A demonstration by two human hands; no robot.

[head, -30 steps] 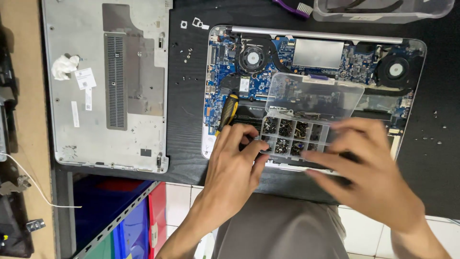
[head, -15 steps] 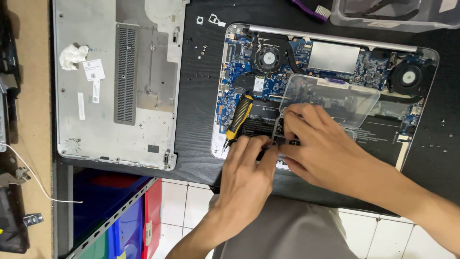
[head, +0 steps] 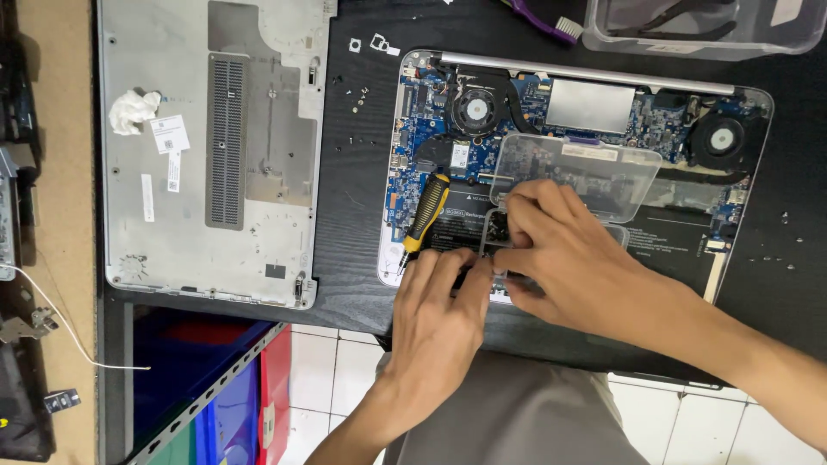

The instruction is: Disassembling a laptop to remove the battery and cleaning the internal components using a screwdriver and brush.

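Both hands pinch at a clear parts box [head: 575,172] resting on the open laptop [head: 689,129]: left hand [head: 439,319] steadies its near edge, right hand [head: 568,250] fingers close inside a compartment. A screwdriver [head: 425,215] lies just left.

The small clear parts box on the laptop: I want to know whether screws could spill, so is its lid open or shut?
Open. The clear parts box has its lid swung back flat over the laptop's board, and the right hand reaches into it.

Black worktop over a tiled floor

The dark wood-grain worktop [head: 345,215] stands above white floor tiles [head: 327,370]; red and blue bins [head: 250,396] sit beneath, under even light.
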